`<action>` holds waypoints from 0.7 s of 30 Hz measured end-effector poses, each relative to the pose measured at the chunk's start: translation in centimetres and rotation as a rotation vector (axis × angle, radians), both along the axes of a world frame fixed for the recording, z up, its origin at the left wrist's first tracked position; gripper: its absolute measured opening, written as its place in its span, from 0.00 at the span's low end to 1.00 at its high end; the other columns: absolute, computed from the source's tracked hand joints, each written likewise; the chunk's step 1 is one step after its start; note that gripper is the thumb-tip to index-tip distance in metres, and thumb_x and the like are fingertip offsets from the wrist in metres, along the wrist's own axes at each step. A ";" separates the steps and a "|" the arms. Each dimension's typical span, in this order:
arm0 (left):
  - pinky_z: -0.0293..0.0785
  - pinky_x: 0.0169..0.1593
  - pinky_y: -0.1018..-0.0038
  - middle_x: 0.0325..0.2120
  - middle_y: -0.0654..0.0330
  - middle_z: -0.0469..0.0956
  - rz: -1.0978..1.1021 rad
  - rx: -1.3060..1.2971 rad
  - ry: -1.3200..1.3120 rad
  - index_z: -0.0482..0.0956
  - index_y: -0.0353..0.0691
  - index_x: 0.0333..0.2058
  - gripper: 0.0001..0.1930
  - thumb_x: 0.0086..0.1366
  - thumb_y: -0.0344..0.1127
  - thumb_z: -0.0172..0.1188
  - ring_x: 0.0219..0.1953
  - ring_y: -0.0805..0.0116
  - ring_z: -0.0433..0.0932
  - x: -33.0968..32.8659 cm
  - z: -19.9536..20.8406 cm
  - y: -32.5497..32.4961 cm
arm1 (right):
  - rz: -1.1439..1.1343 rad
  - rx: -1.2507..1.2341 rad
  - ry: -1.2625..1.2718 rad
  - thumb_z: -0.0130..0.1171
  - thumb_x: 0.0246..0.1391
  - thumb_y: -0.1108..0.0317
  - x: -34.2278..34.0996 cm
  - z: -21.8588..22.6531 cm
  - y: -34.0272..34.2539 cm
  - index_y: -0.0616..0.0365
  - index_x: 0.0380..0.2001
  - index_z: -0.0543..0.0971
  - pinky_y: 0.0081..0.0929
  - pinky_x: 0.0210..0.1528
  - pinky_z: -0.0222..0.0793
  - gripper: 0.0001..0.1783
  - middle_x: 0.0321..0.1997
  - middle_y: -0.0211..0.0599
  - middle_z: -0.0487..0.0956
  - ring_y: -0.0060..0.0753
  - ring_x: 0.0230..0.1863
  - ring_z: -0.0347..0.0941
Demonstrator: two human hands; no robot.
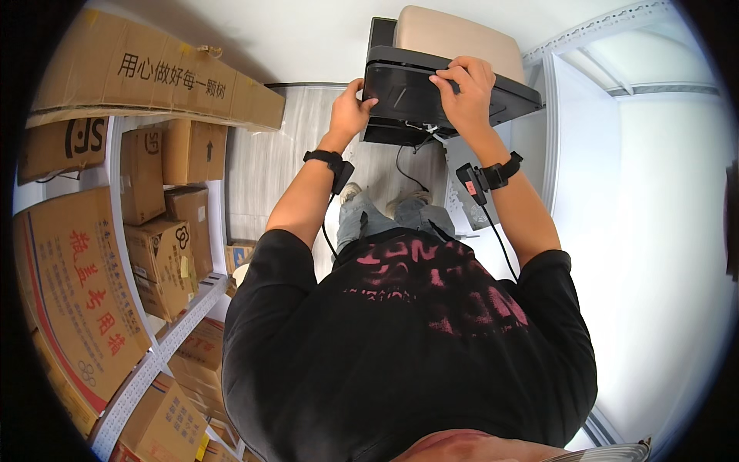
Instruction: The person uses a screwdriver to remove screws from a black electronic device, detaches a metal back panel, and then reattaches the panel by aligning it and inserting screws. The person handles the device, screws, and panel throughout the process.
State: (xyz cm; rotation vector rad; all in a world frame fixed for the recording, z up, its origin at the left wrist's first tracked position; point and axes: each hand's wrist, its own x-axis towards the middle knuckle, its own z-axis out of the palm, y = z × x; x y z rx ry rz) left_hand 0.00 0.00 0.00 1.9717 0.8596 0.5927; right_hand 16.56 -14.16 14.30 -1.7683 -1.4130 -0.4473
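Note:
Beyond my feet is a wide, flat black panel-like thing [408, 88], tilted, whose exact kind I cannot make out. My left hand [350, 115] grips its left end, thumb on the near face and fingers round the edge. Along its upper edge, right of the middle, my right hand [468, 96] is closed, with the thumb and curled fingers on the rim. A thin black cord [399, 163] hangs from beneath the panel toward the floor. Right behind stands a beige, round-cornered case [454, 37]. Each wrist wears a strapped black device.
On the left, a white metal shelf [175, 333] holds several cardboard boxes, with a long carton [185, 81] across its top. At the right rises a white perforated shelf post [550, 131]. Grey wood-look floor [254, 165] lies between the shelf and the black panel.

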 end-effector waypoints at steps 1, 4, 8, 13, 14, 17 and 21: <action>0.75 0.34 0.69 0.36 0.50 0.80 0.001 0.002 0.007 0.70 0.38 0.51 0.25 0.54 0.33 0.67 0.27 0.61 0.81 0.0 0.1 0.0 | -0.006 0.006 -0.002 0.70 0.36 0.70 -0.1 0.0 0.1 0.52 0.22 0.79 0.34 0.46 0.56 0.08 0.35 0.28 0.74 0.35 0.42 0.67; 0.75 0.33 0.68 0.33 0.50 0.80 0.008 0.038 0.002 0.70 0.38 0.50 0.25 0.54 0.34 0.67 0.26 0.61 0.81 0.1 -0.1 -0.4 | -0.009 0.011 -0.014 0.70 0.35 0.69 0.0 0.0 -0.1 0.53 0.24 0.79 0.34 0.47 0.56 0.10 0.35 0.28 0.74 0.35 0.41 0.68; 0.74 0.39 0.61 0.39 0.50 0.79 0.008 0.008 0.048 0.71 0.38 0.46 0.21 0.55 0.33 0.65 0.36 0.48 0.79 0.2 1.1 -1.0 | -0.025 0.011 0.049 0.71 0.35 0.67 0.6 0.0 -0.5 0.53 0.33 0.78 0.34 0.48 0.56 0.18 0.38 0.29 0.75 0.37 0.44 0.68; 0.73 0.41 0.59 0.40 0.50 0.78 0.022 0.050 0.044 0.69 0.39 0.48 0.21 0.56 0.33 0.64 0.39 0.46 0.77 0.2 1.0 -0.9 | -0.090 -0.238 -0.115 0.72 0.32 0.65 0.4 2.3 -0.7 0.53 0.40 0.77 0.36 0.50 0.58 0.25 0.43 0.31 0.75 0.39 0.49 0.68; 0.73 0.41 0.59 0.40 0.50 0.78 0.026 0.067 0.038 0.69 0.39 0.48 0.22 0.56 0.33 0.64 0.40 0.46 0.77 0.2 0.9 -1.0 | -0.084 -0.242 -0.115 0.72 0.32 0.65 0.7 2.1 -0.7 0.53 0.39 0.78 0.36 0.50 0.58 0.25 0.42 0.31 0.75 0.39 0.48 0.68; 0.72 0.42 0.59 0.41 0.50 0.78 0.040 0.092 0.054 0.68 0.39 0.49 0.22 0.56 0.32 0.63 0.41 0.45 0.76 0.4 1.0 -1.0 | -0.085 -0.209 -0.102 0.72 0.31 0.64 1.4 1.1 -0.7 0.53 0.37 0.79 0.37 0.48 0.59 0.23 0.40 0.31 0.73 0.38 0.46 0.67; 0.74 0.36 0.63 0.37 0.50 0.79 0.018 0.129 0.116 0.67 0.39 0.51 0.26 0.55 0.35 0.66 0.30 0.53 0.80 0.2 1.1 -0.4 | -0.071 -0.172 -0.095 0.72 0.29 0.64 1.6 1.2 -0.4 0.53 0.35 0.80 0.37 0.47 0.60 0.23 0.36 0.30 0.72 0.38 0.43 0.67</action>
